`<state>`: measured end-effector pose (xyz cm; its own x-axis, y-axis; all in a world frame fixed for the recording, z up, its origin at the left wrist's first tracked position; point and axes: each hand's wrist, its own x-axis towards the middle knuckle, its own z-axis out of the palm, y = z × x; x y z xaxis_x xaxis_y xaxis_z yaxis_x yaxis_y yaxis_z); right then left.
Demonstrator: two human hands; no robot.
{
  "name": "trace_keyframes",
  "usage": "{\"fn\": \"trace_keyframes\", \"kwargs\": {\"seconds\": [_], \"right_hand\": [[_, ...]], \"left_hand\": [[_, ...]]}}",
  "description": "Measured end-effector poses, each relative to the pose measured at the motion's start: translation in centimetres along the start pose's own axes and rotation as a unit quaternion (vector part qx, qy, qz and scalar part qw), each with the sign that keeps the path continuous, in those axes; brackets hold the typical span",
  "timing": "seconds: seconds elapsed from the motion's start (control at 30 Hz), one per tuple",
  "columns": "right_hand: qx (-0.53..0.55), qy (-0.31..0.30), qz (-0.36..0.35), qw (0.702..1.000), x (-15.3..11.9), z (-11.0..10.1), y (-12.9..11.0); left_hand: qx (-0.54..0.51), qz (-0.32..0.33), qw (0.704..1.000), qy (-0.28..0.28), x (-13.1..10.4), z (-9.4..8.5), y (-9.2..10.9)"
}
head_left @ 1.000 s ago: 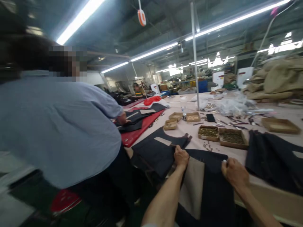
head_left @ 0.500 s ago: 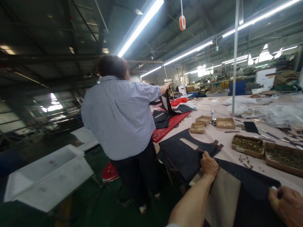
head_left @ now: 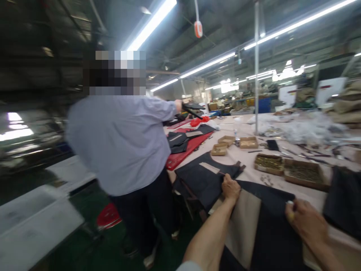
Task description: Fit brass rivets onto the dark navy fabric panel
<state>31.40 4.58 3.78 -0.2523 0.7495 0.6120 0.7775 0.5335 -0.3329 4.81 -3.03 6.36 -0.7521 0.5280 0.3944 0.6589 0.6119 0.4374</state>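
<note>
Fingers of the left hand [head_left: 231,188] press flat and loose on the dark garment [head_left: 270,233] at its far left corner, gripping nothing. The right hand [head_left: 306,222] has its fingers clenched on a small pale object [head_left: 290,205], too blurred to identify, at the garment's right edge. The garment lies on the near side of the bench [head_left: 248,171], a tan panel [head_left: 242,226] showing between the 2 hands. Beyond sit 2 cardboard trays [head_left: 290,169] of small metal parts. On the left, a co-worker [head_left: 124,143] in a pale shirt lifts dark fabric.

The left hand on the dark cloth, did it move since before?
No. The left hand stays pressed on the dark cloth, just below its pale label strip, as in the earlier pictures; only the camera swung.
</note>
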Motion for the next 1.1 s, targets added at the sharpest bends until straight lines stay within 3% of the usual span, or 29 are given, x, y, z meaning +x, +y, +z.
{"fn": "trace_keyframes", "kwargs": {"seconds": [0.1,0.17,0.23,0.37,0.6,0.7,0.9,1.1], "right_hand": [[-0.037,-0.030,-0.021,0.999,1.6,0.6,-3.4],[-0.068,-0.029,-0.009,0.997,2.4,2.2,-3.5],[-0.088,-0.028,0.003,0.996,2.4,3.1,-2.1],[-0.085,-0.029,0.010,0.996,1.2,3.0,1.5],[-0.051,-0.026,-0.014,0.998,-0.8,5.3,3.7],[-0.039,-0.015,-0.004,0.999,-0.8,4.9,3.3],[-0.028,-0.024,0.040,0.999,1.5,1.5,0.6],[-0.063,-0.015,0.055,0.996,4.3,3.1,0.8]], "left_hand": [[-0.010,-0.017,0.999,0.026,2.2,-2.0,-1.4],[-0.015,-0.022,0.999,0.034,4.0,-1.2,-2.2],[-0.020,-0.007,0.999,0.031,4.6,0.6,-2.0],[-0.015,0.021,0.999,0.036,3.0,3.7,-0.5],[0.012,0.014,0.998,0.054,1.0,4.2,-1.5],[0.020,0.013,0.998,0.056,1.0,4.3,-1.6],[0.013,0.033,0.998,0.050,2.4,3.4,-0.2],[0.003,0.056,0.994,0.095,6.2,4.8,0.3]]}}
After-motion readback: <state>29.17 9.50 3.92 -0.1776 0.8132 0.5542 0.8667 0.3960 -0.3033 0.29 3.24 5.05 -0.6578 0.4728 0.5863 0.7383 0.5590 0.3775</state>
